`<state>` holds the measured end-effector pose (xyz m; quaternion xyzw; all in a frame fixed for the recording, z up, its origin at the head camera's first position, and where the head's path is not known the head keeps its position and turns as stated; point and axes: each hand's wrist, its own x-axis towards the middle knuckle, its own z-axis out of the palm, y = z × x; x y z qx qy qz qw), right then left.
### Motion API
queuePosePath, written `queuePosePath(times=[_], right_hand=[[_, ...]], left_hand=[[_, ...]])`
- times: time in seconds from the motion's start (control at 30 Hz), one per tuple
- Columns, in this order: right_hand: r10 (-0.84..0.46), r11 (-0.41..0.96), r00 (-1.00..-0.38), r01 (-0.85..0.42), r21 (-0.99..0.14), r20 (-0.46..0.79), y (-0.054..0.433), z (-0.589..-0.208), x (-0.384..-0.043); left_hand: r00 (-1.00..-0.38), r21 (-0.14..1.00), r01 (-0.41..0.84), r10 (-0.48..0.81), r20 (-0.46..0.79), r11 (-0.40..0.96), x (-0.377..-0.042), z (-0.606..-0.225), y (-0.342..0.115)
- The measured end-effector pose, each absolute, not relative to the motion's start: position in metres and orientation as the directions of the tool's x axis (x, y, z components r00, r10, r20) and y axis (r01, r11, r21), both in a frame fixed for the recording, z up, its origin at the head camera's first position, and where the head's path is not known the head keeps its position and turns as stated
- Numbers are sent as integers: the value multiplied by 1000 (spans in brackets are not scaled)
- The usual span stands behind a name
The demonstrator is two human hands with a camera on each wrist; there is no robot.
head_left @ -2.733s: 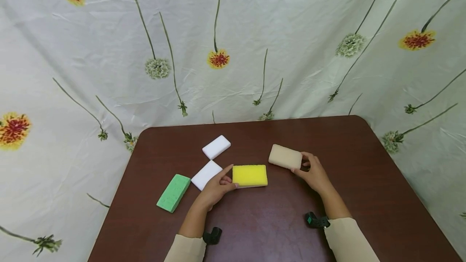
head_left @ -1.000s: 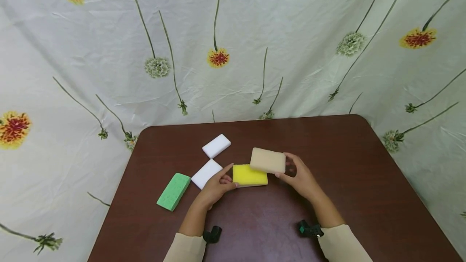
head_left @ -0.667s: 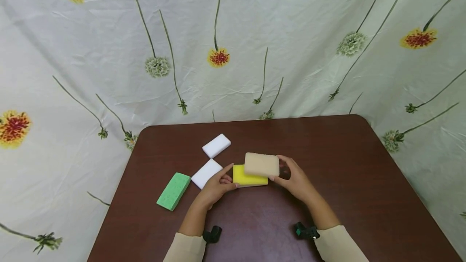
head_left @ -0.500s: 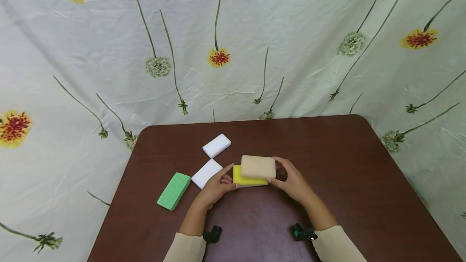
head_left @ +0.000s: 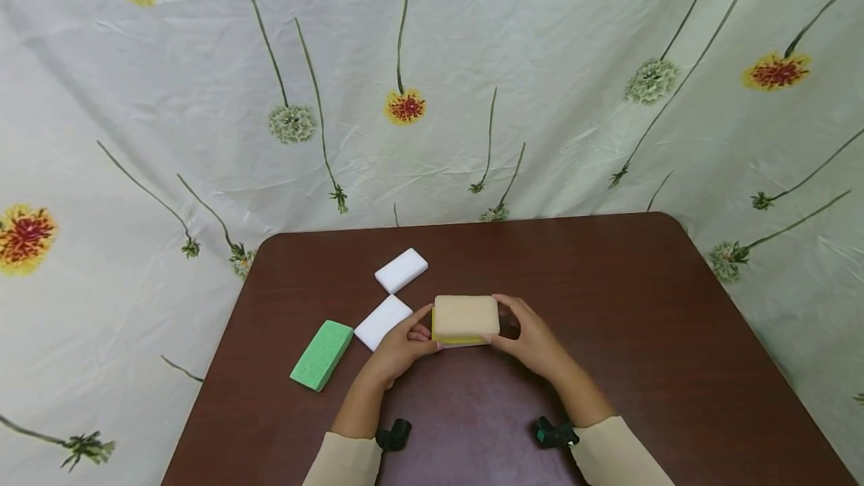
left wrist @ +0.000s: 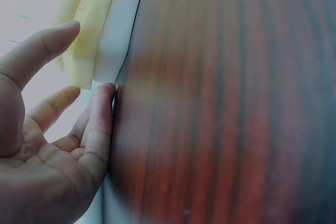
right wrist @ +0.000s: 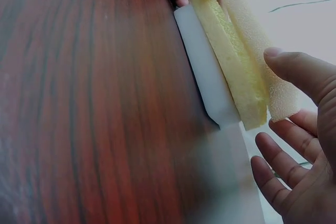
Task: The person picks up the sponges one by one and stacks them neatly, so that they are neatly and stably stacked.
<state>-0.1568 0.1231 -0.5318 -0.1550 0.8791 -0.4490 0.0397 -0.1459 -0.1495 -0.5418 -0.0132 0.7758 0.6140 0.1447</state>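
Observation:
A beige sponge (head_left: 466,315) lies over a yellow sponge (right wrist: 231,61), and beneath that is a white sponge-like block (right wrist: 205,64) on the table. My right hand (head_left: 533,340) pinches the beige sponge by its right end, thumb on the near side. At the stack's left end, my left hand (head_left: 400,351) holds the yellow sponge between thumb and index finger; its lower fingers touch the white block in the left wrist view. The right wrist view shows the beige sponge slightly tilted against the yellow one. From above, beige covers most of the yellow.
Left of the stack, a white block (head_left: 382,323) lies partly behind my left hand, with another white block (head_left: 401,271) behind it, corners close. A green sponge (head_left: 322,355) lies farther left. The brown table (head_left: 607,261) ends at a flowered cloth (head_left: 540,58).
My right hand has carried the beige sponge leftward and nearer, from right of the yellow sponge to over it. My left hand has stayed in place at the yellow sponge.

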Motion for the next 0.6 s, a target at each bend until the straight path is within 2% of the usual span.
queuePosePath(times=[0.43,0.6], right_hand=[[-323,531,-946,-203,-823,25,117,-535,-155],[-324,461,-946,-146,-875,-13,117,-538,-154]], left_hand=[[-957,950,-196,163,-239,244,-146,-542,-151],[-956,950,-200,166,-243,238,-146,-541,-150]])
